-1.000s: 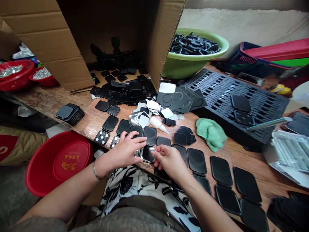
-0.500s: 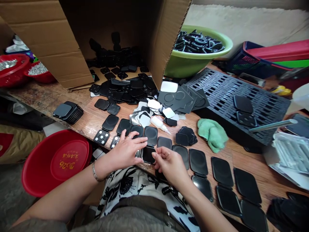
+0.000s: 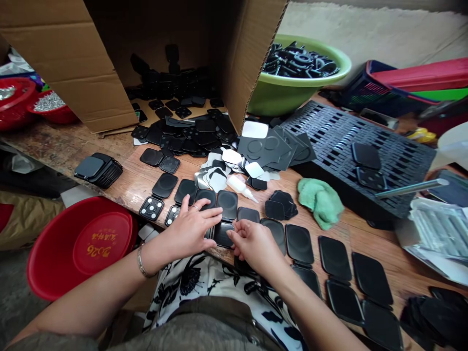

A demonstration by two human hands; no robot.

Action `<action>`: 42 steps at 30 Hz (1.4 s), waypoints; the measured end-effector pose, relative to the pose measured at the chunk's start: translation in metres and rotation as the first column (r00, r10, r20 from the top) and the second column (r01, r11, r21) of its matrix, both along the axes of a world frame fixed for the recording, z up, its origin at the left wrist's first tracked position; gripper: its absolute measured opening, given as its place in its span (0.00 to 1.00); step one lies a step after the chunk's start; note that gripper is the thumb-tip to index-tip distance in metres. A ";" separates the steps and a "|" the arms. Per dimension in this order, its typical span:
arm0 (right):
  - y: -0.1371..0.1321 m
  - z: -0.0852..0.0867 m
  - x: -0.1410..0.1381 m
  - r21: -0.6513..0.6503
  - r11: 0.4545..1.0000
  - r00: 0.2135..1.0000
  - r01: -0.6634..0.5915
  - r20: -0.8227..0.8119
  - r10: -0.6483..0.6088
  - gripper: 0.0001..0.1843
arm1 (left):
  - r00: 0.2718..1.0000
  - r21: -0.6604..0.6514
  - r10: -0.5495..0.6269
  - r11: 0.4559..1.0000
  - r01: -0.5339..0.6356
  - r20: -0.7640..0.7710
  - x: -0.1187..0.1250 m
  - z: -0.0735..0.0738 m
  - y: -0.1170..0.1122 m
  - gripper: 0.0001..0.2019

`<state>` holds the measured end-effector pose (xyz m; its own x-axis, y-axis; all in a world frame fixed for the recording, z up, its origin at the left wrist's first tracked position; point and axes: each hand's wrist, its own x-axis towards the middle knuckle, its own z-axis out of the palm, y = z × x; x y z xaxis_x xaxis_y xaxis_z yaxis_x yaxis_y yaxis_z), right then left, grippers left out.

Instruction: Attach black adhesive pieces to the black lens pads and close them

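My left hand [image 3: 190, 228] lies flat with fingers stretched over black square plates at the table's near edge. Its fingertips rest on a glossy black plate [image 3: 224, 234]. My right hand [image 3: 254, 243] is curled, thumb and forefinger pinched at that plate's right edge; what it pinches is too small to make out. A row of black rounded plates [image 3: 299, 243] runs to the right along the wooden table [image 3: 124, 183]. A small white glue bottle [image 3: 241, 186] lies just beyond my hands, next to a heap of white and silver stickers [image 3: 219, 178].
An open cardboard box [image 3: 109, 73] on its side spills black parts. A green bowl [image 3: 292, 92] of black parts stands behind. A black slotted tray [image 3: 329, 141], green cloth [image 3: 320, 202], stacked plates [image 3: 98, 169] and a red basin [image 3: 84, 243] below the table's edge surround me.
My right hand has edged left and closed in on the plate's right edge. The left hand has stayed flat in the same spot. The view shifted slightly.
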<state>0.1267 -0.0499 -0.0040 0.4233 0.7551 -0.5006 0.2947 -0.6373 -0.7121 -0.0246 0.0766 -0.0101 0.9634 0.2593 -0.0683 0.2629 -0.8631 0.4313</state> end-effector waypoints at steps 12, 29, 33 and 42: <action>0.022 0.027 0.000 -0.348 0.878 0.750 -0.328 0.469 0.466 0.12 | 1.000 0.002 -0.009 1.000 0.009 0.000 0.001 0.001 0.002 0.26; 0.009 0.018 -0.001 -0.290 0.933 0.814 -0.215 0.474 0.335 0.14 | 1.000 0.022 0.001 1.000 -0.001 -0.016 0.001 0.006 0.000 0.26; 0.006 0.019 -0.003 -0.289 0.936 0.818 -0.202 0.475 0.324 0.14 | 1.000 0.023 0.002 1.000 -0.002 -0.024 0.001 0.006 -0.001 0.26; 0.011 0.026 -0.007 -0.357 0.913 0.712 -0.195 0.589 0.382 0.19 | 0.999 0.041 0.008 0.999 -0.007 -0.034 0.002 0.009 -0.002 0.26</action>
<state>0.1195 -0.0384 0.0225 0.4920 0.7818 -0.3831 0.8145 -0.5688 -0.1146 -0.0223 0.0751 -0.0013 0.9587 0.2696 -0.0905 0.2833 -0.8777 0.3865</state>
